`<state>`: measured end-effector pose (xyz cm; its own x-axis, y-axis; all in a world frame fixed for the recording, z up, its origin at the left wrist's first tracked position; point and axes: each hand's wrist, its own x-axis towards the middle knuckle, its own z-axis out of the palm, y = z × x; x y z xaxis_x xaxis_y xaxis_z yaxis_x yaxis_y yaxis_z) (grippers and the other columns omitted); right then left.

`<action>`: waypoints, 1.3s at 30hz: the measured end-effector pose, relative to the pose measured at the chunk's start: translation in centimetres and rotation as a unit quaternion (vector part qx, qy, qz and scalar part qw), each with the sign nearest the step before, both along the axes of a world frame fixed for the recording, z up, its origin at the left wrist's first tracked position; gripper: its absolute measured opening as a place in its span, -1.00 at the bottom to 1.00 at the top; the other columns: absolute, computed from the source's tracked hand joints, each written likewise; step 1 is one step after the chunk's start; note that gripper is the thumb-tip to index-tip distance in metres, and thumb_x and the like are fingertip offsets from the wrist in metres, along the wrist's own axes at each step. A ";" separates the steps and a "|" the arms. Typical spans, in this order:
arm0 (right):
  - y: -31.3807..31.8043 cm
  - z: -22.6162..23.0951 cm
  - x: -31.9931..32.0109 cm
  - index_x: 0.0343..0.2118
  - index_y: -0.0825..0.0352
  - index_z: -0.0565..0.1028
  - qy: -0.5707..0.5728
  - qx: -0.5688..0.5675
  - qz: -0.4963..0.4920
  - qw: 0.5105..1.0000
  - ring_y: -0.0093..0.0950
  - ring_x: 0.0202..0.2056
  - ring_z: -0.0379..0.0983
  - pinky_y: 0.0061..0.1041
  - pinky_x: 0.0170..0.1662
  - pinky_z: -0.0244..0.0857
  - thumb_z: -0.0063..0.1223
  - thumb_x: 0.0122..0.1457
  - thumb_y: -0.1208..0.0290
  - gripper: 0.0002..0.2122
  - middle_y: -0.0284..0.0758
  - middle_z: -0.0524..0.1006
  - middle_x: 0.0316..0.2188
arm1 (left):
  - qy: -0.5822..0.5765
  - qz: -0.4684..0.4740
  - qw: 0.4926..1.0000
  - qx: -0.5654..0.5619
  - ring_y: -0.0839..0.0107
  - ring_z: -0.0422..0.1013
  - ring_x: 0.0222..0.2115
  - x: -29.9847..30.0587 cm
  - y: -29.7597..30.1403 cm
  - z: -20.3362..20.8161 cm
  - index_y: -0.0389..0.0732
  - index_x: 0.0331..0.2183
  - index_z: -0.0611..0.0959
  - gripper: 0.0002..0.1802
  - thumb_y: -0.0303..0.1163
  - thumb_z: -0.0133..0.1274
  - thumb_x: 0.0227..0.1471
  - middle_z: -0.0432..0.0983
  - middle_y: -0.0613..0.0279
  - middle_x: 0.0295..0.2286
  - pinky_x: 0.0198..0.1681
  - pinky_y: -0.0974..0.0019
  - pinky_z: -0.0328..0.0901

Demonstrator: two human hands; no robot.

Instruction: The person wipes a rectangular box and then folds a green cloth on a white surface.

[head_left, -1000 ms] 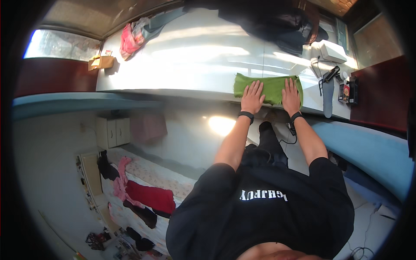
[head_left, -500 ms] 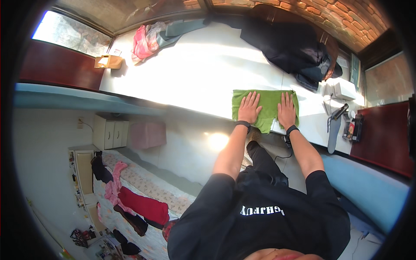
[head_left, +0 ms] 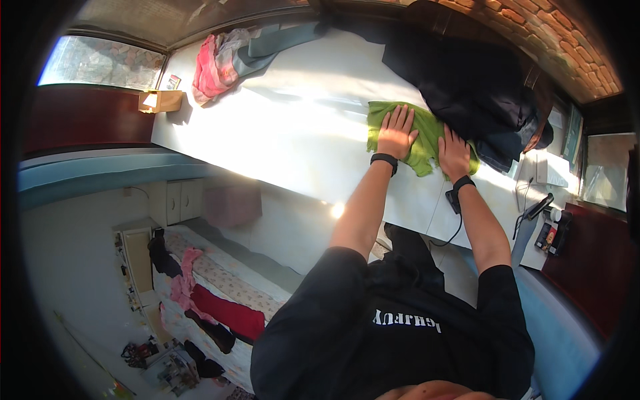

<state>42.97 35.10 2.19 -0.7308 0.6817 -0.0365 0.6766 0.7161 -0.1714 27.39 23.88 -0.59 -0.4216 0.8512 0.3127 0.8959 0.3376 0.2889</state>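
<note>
Both palms press on a green cloth (head_left: 421, 123) with ragged edges, lying on the white tabletop (head_left: 300, 137). My left hand (head_left: 398, 133) lies flat on its left half, fingers stretched forward. Over the right part rests my right hand (head_left: 455, 155), fingers also extended, its fingertips next to a heap of dark clothing (head_left: 460, 80). The cloth is rumpled between the hands, and its far right edge meets the dark heap. A black band circles each wrist, and a dark device with a cord hangs by the right one.
At the far left of the table lie a pink cloth (head_left: 213, 70) and a grey-blue cloth (head_left: 280, 43), beside a small cardboard box (head_left: 160, 101). Small black items (head_left: 550, 233) and a dark cylindrical object (head_left: 539, 207) sit at the right end. Clothes cover a bed (head_left: 240, 287) at lower left.
Both hands have pushed the green cloth away from the table's front edge, toward the dark clothing. The cloth, spread flatter before, is now more wrinkled.
</note>
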 end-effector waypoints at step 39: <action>-21.2 -2.4 -1.0 0.27 0.22 0.02 0.039 0.011 -0.033 0.999 -0.25 0.31 -0.20 -0.10 0.23 -0.10 -0.28 0.27 0.20 -0.47 -0.25 -0.03 0.29 | -0.068 -0.024 0.990 -0.124 0.27 -0.08 0.24 0.1 -23.7 0.8 -0.13 0.22 0.12 -0.33 0.00 -0.26 0.19 0.02 0.20 0.21 0.26 0.10 -0.15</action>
<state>42.02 13.86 -0.23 -0.6838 0.7288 0.0344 0.7081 0.6743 -0.2097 27.45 0.18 0.26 -0.4025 0.9147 0.0357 0.8713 0.3708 0.3216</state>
